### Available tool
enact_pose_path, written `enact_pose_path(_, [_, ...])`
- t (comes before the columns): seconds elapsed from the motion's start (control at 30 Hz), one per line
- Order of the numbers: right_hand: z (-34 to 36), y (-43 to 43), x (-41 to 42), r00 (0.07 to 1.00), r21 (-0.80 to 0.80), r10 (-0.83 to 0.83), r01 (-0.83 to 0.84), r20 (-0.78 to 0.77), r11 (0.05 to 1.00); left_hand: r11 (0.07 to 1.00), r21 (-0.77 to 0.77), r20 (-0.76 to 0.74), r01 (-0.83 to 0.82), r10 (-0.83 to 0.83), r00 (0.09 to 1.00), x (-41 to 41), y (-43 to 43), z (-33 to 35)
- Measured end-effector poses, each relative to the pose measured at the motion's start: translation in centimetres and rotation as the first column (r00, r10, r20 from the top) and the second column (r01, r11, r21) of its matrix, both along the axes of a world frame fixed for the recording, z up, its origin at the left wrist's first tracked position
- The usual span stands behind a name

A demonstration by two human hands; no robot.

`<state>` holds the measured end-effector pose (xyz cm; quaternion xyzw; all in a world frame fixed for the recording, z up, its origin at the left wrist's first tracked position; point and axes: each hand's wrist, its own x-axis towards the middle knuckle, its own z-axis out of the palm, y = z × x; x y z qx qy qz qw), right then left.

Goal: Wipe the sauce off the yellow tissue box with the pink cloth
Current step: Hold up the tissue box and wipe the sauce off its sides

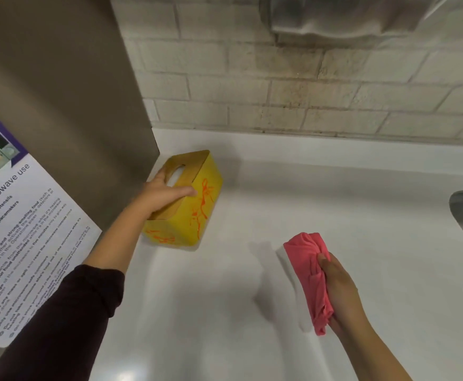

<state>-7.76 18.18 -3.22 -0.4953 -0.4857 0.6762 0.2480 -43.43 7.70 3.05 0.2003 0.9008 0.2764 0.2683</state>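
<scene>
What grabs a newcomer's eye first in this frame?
The yellow tissue box near the back left of the white counter, streaked with orange-red sauce on two sides, held from above by the left hand. Next, the bunched pink cloth gripped in the right hand, lower right, apart from the box. A microwave-use notice hangs at far left.

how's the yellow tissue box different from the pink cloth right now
The yellow tissue box is a stiff, straight-sided shape; the pink cloth is soft and bunched up. The box rests on the white counter with the left hand on its top; the cloth is gripped in the right hand and appears lifted off the counter. The box carries orange sauce streaks; the cloth shows no stain. Both are plain, bright colours, each in one hand.
</scene>
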Motion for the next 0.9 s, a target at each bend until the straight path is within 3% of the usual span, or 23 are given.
enact_pose_path(0.1, [0.5,-0.1,1.3,0.997,0.029,-0.074,0.075,-0.030,0.997,0.976,0.201,0.204,0.085,-0.127,0.971,3.1,-1.0,0.6])
enact_pose_path(0.2, [1.4,-0.1,2.9,0.982,0.106,-0.190,0.191,-0.017,0.976,0.929,0.311,0.351,0.202,-0.310,0.884,7.1,-1.2,0.1])
enact_pose_path(0.43, [3.2,-0.3,6.8,0.961,0.330,-0.277,0.260,0.005,0.907,0.810,0.302,0.504,0.503,-0.584,0.637,14.2,-0.2,-1.1])
enact_pose_path(0.73, [2.9,-2.2,6.8,0.989,0.537,-0.136,0.143,-0.053,0.831,0.747,0.349,0.647,0.566,-0.629,0.431,16.1,2.0,-2.4])
enact_pose_path(0.83, [2.7,-2.4,5.8,0.998,0.583,-0.059,0.050,-0.004,0.811,0.732,0.378,0.677,0.566,-0.636,0.371,15.9,2.4,-2.5])
enact_pose_path(0.9, [3.1,-2.1,5.0,0.999,0.688,0.013,-0.042,0.048,0.724,0.715,0.396,0.680,0.576,-0.650,0.340,15.8,2.6,-2.3])
